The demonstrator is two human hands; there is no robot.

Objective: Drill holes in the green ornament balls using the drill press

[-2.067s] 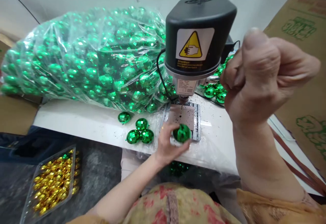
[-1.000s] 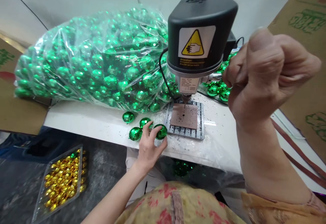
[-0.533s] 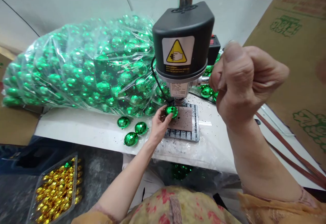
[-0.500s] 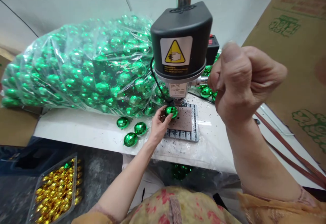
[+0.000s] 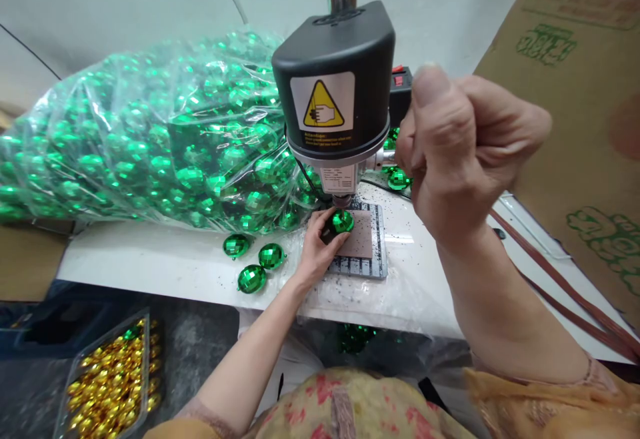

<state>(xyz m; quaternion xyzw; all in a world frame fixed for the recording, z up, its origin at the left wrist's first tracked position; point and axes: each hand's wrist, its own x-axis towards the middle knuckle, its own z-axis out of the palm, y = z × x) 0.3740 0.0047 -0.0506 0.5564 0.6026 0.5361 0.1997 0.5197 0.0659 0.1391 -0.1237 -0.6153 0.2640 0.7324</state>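
Observation:
Under the drill press (image 5: 333, 86), a shiny green faceted ball (image 5: 343, 221) sits just below the chuck (image 5: 343, 200). My left hand (image 5: 319, 242) curls around it from the left, fingers behind and thumb along its lower front edge. Beneath is a brownish square board (image 5: 361, 242) on the slotted metal base (image 5: 379, 252). At the right, my right hand (image 5: 465, 152) is closed in a fist around the end of the press's lever (image 5: 386, 158); the grip itself is hidden inside the fingers. The drill tip cannot be made out behind the ball.
A clear bag (image 5: 150, 139) packed with green balls lies left of the press. Several loose green balls (image 5: 252, 279) rest on the white table (image 5: 150, 259). Below left stands a clear bin (image 5: 145, 386) of gold balls. A cardboard box (image 5: 560, 112) stands right.
The green ball has shifted right, from beside the chuck to directly below it, with my left hand around it. My right hand stays on the lever. The whole view has shifted slightly.

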